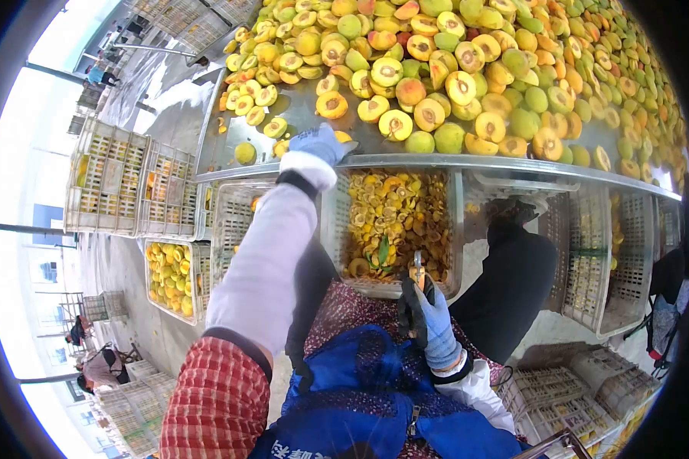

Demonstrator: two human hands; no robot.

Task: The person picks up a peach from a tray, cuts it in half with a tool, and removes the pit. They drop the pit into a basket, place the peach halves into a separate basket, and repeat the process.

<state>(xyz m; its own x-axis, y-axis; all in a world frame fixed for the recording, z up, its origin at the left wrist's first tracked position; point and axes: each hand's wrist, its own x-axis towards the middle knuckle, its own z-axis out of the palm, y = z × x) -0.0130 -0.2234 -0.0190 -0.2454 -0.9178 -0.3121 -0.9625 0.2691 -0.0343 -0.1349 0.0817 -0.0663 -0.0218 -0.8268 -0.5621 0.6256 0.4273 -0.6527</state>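
Observation:
My left hand [320, 145], in a light blue work glove, reaches over the front edge of the metal table [298, 107]. Its fingers and thumb close around a peach half [343, 137], most of which they hide. Cut peach halves [395, 125], some with the pit showing, lie just beyond that hand. Down at my lap, my right hand [434, 321], gloved in blue and black, wraps around a small pitting tool [417, 274] with a metal tip and an orange-and-black handle. Below the table edge, between my knees, stands a crate [457, 229] of peach scraps and pits.
A large heap of peaches [513, 76] covers the table's far and right side. Stacked plastic crates [107, 180] stand at left, with a crate of fruit [172, 279] on the floor. More crates [589, 260] are at right. People [103, 367] are in the left background.

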